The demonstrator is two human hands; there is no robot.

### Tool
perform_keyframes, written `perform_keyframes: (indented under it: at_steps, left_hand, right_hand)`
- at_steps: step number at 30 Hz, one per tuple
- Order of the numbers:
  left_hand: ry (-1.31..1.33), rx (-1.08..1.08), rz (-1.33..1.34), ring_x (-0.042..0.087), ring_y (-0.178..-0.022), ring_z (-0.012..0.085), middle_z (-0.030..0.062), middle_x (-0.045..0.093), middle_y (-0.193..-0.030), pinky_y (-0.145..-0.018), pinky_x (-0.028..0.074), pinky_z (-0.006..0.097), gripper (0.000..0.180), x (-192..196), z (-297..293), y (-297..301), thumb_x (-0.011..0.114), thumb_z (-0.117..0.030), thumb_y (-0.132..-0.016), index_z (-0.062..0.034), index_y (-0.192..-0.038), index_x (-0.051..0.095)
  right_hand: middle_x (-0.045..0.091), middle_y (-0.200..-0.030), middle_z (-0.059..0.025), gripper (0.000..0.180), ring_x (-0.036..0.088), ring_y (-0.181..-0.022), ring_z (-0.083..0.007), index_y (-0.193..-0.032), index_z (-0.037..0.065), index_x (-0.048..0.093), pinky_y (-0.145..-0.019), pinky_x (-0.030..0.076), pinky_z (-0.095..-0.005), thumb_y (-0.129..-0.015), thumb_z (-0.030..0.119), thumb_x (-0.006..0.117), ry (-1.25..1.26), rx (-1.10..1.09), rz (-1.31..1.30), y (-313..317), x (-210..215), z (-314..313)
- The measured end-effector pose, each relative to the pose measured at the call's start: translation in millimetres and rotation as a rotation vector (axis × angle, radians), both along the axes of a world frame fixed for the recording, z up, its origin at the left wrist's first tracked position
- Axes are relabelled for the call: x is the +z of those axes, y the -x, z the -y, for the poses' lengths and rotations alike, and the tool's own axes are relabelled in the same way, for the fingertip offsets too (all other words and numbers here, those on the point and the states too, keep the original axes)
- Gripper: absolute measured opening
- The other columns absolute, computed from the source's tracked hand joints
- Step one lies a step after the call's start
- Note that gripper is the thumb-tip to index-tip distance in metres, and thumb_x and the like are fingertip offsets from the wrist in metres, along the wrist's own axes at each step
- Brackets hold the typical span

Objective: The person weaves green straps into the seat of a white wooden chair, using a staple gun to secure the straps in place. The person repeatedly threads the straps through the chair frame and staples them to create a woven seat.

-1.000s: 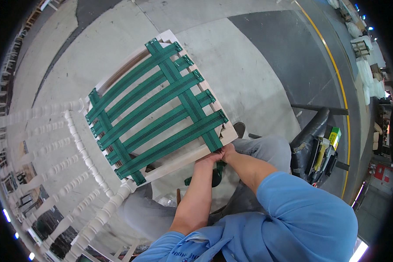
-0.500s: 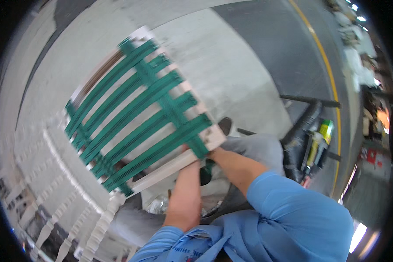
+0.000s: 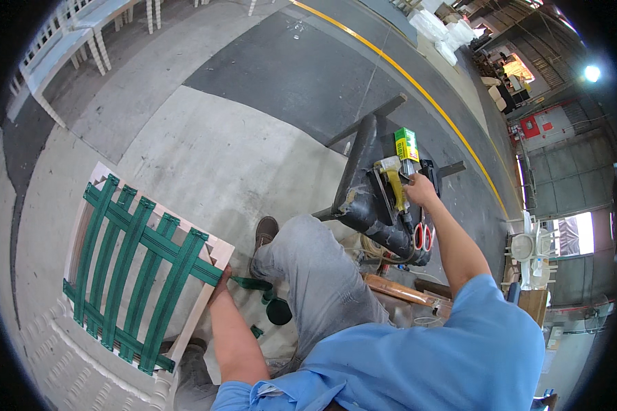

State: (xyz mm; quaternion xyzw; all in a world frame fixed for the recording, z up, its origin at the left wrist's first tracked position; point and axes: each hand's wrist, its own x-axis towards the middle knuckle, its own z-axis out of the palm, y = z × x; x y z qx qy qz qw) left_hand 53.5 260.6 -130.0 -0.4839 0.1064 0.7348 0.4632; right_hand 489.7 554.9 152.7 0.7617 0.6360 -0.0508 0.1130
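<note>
At the lower left is a whitish wooden chair frame [image 3: 203, 302] with green webbing strips [image 3: 139, 236] crossing its seat opening. My left hand [image 3: 219, 285] is closed round the frame's near right edge, beside a webbing end; its fingers are partly hidden. My right hand [image 3: 420, 190] reaches out to a black padded stool [image 3: 355, 203], fingers bent together beside a yellow and silver staple gun [image 3: 394, 183]. Whether it grips the gun or a small silver piece beside it I cannot tell. A loose green strap and roll [image 3: 277, 309] hang or lie between my legs.
On the stool are a green and yellow box [image 3: 406, 144] and red-handled scissors [image 3: 424, 238]. A coiled hose [image 3: 373, 248] lies below it. White spindles [image 3: 82, 370] stand at the lower left, white furniture [image 3: 62, 55] at the far left. A yellow line [image 3: 391, 63] crosses the floor.
My right hand has left the frame and moved right to the tools on the stool. My left hand stays at the frame's edge. The view has swung to the right.
</note>
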Motion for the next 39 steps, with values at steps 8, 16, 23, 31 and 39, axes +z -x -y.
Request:
perform_keyframes:
  at_steps: [8, 16, 23, 31, 39]
  left_hand:
    - [-0.112, 0.107, 0.014, 0.057, -0.137, 0.0273, 0.009, 0.062, -0.146, -0.112, 0.05, 0.046, 0.047, 7, -4, 3, 0.049, -0.04, -0.106, -0.0133, -0.144, 0.059]
    - [-0.014, -0.146, -0.329, 0.061, -0.116, 0.0252, 0.0087, 0.066, -0.128, -0.093, 0.051, 0.043, 0.039, -44, 3, 2, 0.052, -0.038, -0.105, -0.0118, -0.133, 0.063]
    - [0.169, -0.446, -0.683, 0.066, -0.088, 0.0225, 0.0082, 0.071, -0.106, -0.069, 0.052, 0.039, 0.032, -45, 1, -5, 0.056, -0.035, -0.104, -0.01, -0.119, 0.069]
    - [0.211, -0.466, -0.778, 0.068, -0.066, 0.0196, 0.0066, 0.073, -0.087, -0.05, 0.051, 0.035, 0.032, -47, 0, -7, 0.055, -0.035, -0.104, -0.0095, -0.108, 0.073]
    - [0.134, -0.362, -0.67, 0.063, -0.059, 0.0171, 0.0032, 0.07, -0.081, -0.047, 0.047, 0.032, 0.038, -51, 1, -9, 0.046, -0.039, -0.105, -0.0117, -0.106, 0.072]
  right_hand:
    - [0.073, -0.106, -0.0149, 0.055, 0.07, -0.098, -0.0254, -0.125, -0.005, 0.066, -0.087, 0.055, -0.0398, -0.076, 0.015, 0.081, 0.082, -0.117, -0.541, -44, -31, -14]
    - [0.069, -0.101, -0.0038, 0.043, 0.064, -0.083, -0.0142, -0.127, 0.0, 0.066, -0.072, 0.052, -0.0311, -0.088, 0.01, 0.08, 0.227, 0.116, -0.966, 107, 77, 74]
    - [0.066, -0.084, -0.0028, 0.035, 0.06, -0.063, -0.0126, -0.114, 0.0, 0.067, -0.056, 0.049, -0.0295, -0.094, 0.026, 0.081, 0.774, 0.313, -1.039, 265, 51, 191]
    - [0.064, -0.077, -0.0027, 0.031, 0.06, -0.057, -0.0118, -0.104, -0.001, 0.066, -0.05, 0.048, -0.0296, -0.097, 0.027, 0.078, 0.865, 0.433, -0.844, 328, -7, 225]
    - [0.063, -0.071, -0.0028, 0.034, 0.06, -0.056, -0.0118, -0.105, -0.001, 0.066, -0.049, 0.048, -0.0299, -0.098, 0.031, 0.077, 0.828, 0.481, -0.745, 332, -18, 233]
